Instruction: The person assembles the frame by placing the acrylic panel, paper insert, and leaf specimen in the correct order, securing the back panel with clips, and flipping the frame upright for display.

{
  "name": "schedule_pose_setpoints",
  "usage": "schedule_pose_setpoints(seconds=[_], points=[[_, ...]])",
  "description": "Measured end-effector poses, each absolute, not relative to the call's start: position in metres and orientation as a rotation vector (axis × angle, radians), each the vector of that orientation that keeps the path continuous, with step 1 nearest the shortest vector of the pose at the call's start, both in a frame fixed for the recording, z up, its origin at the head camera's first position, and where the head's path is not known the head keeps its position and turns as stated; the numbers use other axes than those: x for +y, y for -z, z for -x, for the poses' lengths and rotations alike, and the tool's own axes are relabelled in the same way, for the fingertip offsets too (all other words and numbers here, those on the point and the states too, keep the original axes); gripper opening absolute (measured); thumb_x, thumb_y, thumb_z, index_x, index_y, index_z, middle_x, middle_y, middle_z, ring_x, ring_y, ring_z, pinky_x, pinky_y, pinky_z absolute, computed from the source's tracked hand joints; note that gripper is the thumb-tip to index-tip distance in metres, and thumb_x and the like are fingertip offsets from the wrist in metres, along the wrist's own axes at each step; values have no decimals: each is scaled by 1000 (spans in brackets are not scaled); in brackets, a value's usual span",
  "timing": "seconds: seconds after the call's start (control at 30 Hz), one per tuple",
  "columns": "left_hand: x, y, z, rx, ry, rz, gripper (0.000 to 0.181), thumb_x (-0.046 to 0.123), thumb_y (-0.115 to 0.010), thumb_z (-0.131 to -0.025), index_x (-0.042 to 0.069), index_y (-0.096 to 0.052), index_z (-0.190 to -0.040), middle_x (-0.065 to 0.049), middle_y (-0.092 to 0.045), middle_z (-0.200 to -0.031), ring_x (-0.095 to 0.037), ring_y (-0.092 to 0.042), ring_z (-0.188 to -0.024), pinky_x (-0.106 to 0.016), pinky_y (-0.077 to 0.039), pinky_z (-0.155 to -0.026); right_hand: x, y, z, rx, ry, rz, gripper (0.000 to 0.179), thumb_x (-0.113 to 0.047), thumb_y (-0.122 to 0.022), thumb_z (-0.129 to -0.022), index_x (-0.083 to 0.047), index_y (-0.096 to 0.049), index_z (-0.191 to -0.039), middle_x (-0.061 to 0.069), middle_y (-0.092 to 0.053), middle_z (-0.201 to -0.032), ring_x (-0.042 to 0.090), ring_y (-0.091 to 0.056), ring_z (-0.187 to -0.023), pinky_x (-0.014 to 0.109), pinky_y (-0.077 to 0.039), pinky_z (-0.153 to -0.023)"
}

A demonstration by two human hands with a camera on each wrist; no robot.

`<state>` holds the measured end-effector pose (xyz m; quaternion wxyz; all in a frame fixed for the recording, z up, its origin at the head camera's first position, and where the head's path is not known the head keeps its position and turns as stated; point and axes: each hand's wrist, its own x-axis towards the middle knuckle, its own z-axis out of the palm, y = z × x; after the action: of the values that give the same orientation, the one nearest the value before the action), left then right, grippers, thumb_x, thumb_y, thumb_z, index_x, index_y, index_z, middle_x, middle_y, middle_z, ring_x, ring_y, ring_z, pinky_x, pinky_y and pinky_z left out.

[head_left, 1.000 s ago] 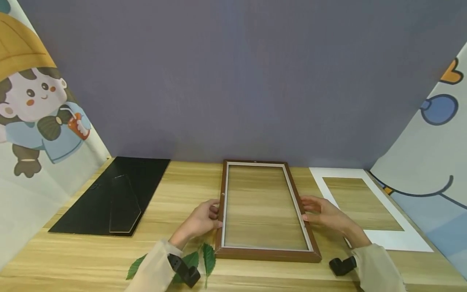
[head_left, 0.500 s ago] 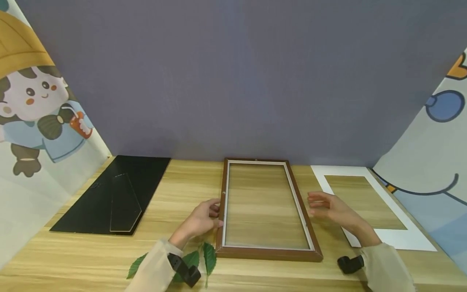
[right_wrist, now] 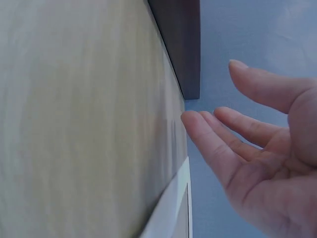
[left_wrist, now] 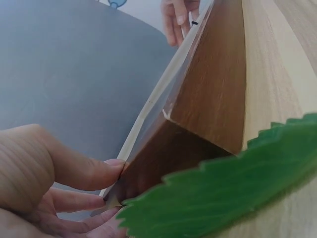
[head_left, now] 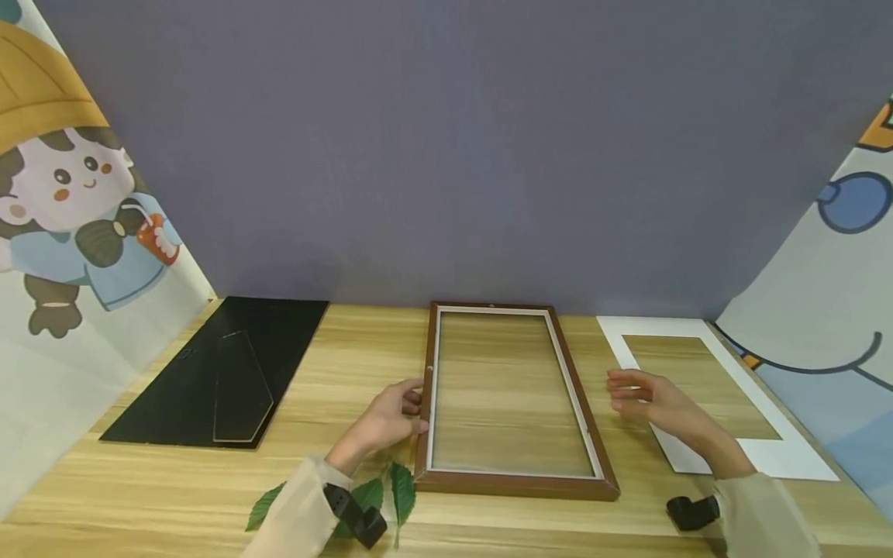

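A brown picture frame (head_left: 516,487) with a pale inner edge lies flat on the table, showing wood grain through its middle. My left hand (head_left: 384,418) holds its left side, and in the left wrist view the thumb (left_wrist: 91,173) rests on the frame's edge with the fingers beside it. The undersides of those fingers are partly hidden. My right hand (head_left: 666,403) hovers apart from the frame's right side, touching nothing, its fingers loosely extended. Below and beyond that hand lies a white mat board (head_left: 767,463) with a rectangular cut-out.
A black backing board (head_left: 174,395) with a stand flap lies at the left. Green leaves (head_left: 402,492) lie by my left wrist, partly under the sleeve. A grey panel (head_left: 446,155) rises behind the wooden table (head_left: 335,364), with cartoon-printed walls at both sides.
My right hand has let go of the frame's right side and moved right, toward the mat board. The left hand stays on the frame, which lies where it was.
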<state>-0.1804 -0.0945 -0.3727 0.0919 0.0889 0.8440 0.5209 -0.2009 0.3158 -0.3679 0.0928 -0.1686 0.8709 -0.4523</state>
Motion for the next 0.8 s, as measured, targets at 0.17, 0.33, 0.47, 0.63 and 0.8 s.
schedule_pose_setpoints(seconds=[0.17, 0.33, 0.47, 0.63, 0.8], points=[[-95, 373, 180, 2510, -1536, -273, 65, -10, -67, -76, -10, -42, -136, -23, -58, -114, -34, -57, -103, -39, -55, -80, 322, 366, 199, 2612, 1347, 534, 55, -11, -58, -94, 15, -34, -137, 38, -42, -134, 8, -57, -110, 20, -52, -78], [-95, 372, 179, 2501, -1544, -274, 65, -11, -66, -75, -11, -42, -136, -24, -57, -115, -35, -57, -103, -39, -55, -81, 329, 365, 196, 2669, 1309, 517, 53, -11, -58, -94, 14, -37, -135, 37, -44, -133, -10, -52, -102, 19, -52, -77], [-94, 370, 178, 2501, -1553, -261, 65, -11, -66, -75, -10, -42, -135, -23, -57, -114, -35, -57, -103, -39, -55, -80, 335, 366, 192, 2730, 1236, 436, 54, -14, -59, -94, 13, -38, -136, 35, -47, -131, 11, -59, -106, 19, -52, -76], [-93, 371, 178, 2508, -1542, -259, 64, -12, -65, -76, -10, -42, -136, -23, -57, -114, -35, -57, -104, -40, -55, -81, 344, 369, 189, 2765, 1220, 402, 53, -11, -59, -93, 15, -38, -134, 36, -48, -128, 1, -59, -100, 20, -53, -73], [-93, 372, 179, 2514, -1522, -255, 63, -12, -64, -77, -10, -42, -136, -24, -56, -115, -36, -56, -106, -40, -55, -81, 353, 370, 184, 2768, 1256, 367, 52, -10, -59, -93, 15, -38, -134, 22, -55, -125, -17, -48, -93, 25, -54, -69]])
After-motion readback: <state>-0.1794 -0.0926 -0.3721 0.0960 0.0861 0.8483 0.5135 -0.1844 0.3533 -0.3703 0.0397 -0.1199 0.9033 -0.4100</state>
